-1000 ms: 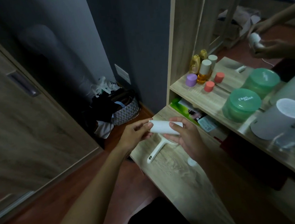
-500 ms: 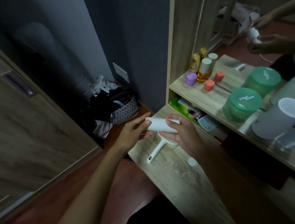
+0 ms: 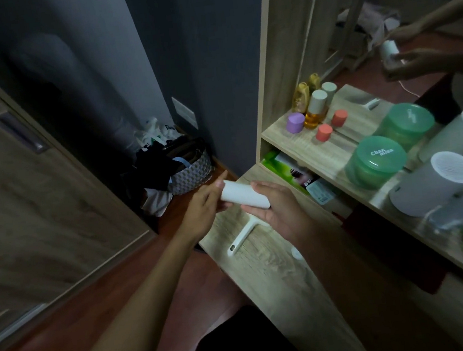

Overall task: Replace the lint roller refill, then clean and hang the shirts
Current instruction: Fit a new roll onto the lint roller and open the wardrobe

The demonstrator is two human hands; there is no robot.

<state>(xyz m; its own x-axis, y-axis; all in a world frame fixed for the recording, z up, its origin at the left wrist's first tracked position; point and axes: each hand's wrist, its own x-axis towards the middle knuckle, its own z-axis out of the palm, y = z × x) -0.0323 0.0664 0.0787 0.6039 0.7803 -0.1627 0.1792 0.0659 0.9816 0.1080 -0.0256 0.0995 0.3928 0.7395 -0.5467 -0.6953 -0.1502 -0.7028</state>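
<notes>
A white lint roller refill (image 3: 243,195) is held level above the left end of the wooden dresser top (image 3: 281,280). My right hand (image 3: 279,207) grips its right half from below and behind. My left hand (image 3: 203,205) touches its left end with the fingertips, forefinger stretched out. Beneath them the white lint roller handle (image 3: 242,236) lies flat on the dresser, its head hidden under my right hand. No shirts are in view.
A shelf (image 3: 324,158) beside a mirror carries small bottles (image 3: 314,109), caps, a green jar (image 3: 376,162) and a white cylinder (image 3: 432,182). A patterned basket (image 3: 192,171) of clothes stands on the floor by the dark wall. A sliding wardrobe door (image 3: 21,186) fills the left.
The refill has tilted a little, left end up, and my left forefinger has lifted off and straightened. The handle on the dresser has not moved.
</notes>
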